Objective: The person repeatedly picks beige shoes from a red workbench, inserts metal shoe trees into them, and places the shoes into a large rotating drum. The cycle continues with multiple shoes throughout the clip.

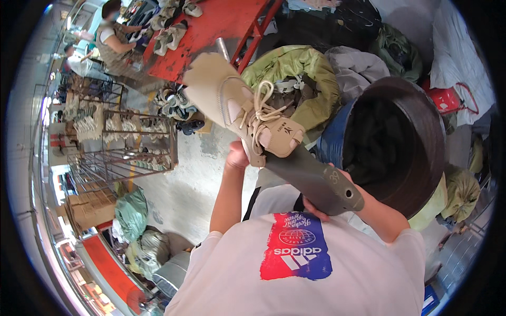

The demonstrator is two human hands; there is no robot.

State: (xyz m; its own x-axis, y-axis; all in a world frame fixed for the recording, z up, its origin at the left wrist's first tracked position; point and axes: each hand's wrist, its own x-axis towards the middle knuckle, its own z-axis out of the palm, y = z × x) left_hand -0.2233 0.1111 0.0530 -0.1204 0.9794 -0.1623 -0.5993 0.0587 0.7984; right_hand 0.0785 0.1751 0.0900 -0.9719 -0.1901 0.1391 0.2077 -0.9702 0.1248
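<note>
Head view, near field: the person's white printed shirt (pixel 295 263) fills the lower centre, both bare forearms rising from it. The right hand (pixel 316 208) is closed around the lower end of a dark grey shoe last (pixel 316 181), fingers wrapped under it near its drilled hole; this grip is pressed tight on the last. The left hand (pixel 237 157) is raised at the heel end of a tan laced shoe upper (pixel 237 102), which sits pulled over the front of the last. Its grip appears to pinch the rear edge of the upper, though the fingertips are hidden behind the material. The upper is held in the air at mid-frame, toe pointing up and left, its cream laces (pixel 261 113) loose and hanging over the tongue.

Middle field: just right of the last stands a large dark round drum (pixel 416 158) with a blue wall, its inside in shadow. Behind the shoe lies an olive-green sack (pixel 305 68), open at the top, with a grey bundle beside it. At left stand wire racks (pixel 121 142) loaded with pale shoes, on a concrete floor (pixel 184 189).

Far field: a red surface (pixel 221 26) carries several more shoes; another person (pixel 113 37) works at its far left end.
</note>
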